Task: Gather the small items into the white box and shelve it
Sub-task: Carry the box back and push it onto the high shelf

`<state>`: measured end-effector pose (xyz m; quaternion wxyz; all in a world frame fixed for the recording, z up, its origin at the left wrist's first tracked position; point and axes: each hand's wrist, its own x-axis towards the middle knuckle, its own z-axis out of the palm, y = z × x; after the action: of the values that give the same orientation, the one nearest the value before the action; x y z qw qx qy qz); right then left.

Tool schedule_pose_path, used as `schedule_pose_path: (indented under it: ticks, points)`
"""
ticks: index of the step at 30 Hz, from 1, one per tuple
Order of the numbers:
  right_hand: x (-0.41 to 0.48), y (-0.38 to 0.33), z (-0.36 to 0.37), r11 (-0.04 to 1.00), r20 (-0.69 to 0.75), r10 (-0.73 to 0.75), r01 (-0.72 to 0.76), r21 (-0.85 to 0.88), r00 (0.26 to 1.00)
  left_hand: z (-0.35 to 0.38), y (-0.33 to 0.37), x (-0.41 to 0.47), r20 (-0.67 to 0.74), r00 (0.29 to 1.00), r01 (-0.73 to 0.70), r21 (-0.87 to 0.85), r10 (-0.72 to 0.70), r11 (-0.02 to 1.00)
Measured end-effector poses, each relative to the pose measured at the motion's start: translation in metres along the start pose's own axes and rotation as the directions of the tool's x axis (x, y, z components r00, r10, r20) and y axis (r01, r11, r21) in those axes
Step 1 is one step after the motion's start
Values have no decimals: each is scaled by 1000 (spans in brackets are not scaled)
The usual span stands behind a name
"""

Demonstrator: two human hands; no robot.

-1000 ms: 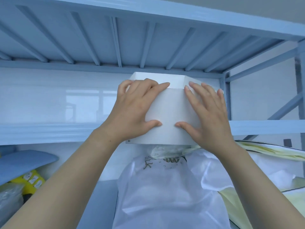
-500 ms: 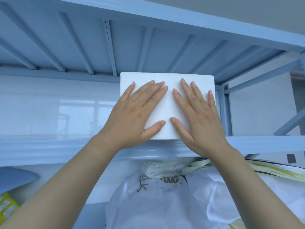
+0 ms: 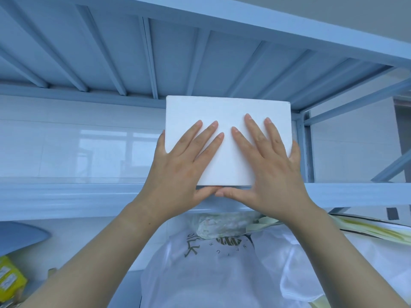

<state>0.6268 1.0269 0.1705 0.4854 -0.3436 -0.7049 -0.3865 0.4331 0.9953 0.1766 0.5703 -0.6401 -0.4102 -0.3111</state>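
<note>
The white box [image 3: 226, 110] stands on the blue metal shelf [image 3: 66, 196], near its right end, and only its plain front face shows. My left hand [image 3: 184, 165] lies flat on the lower left of that face, fingers spread. My right hand [image 3: 266, 165] lies flat on the lower right. Both thumbs meet under the box's bottom edge, at the shelf's front rail. The box's contents are hidden.
The ribbed underside of the higher shelf [image 3: 178, 52] hangs close above the box. An upright post [image 3: 308, 152] stands just right of it. Below the shelf lie white plastic bags [image 3: 211, 270], a yellow packet [image 3: 11, 283] at the left, and a blue object [image 3: 20, 236].
The box went from tilted, held at the shelf's edge, to standing on the shelf and farther in. My hands shifted from gripping its sides to lying flat on its front.
</note>
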Motion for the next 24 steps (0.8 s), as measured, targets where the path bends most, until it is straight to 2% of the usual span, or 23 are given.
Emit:
schedule_pose_path:
  ticks: [4,12,24]
  points:
    - [-5,5,3,1000,-18,-13,14,10,1000,5,-2,2,-14,1000,-26,1,26,1000]
    - [-14,19,18,999,-145,-45,44,-12,988,20,2,7,-89,992,-89,7,89,996]
    - [-29,79,24,998,-238,-56,54,-14,970,38,49,37,-99,989,-108,14,108,994]
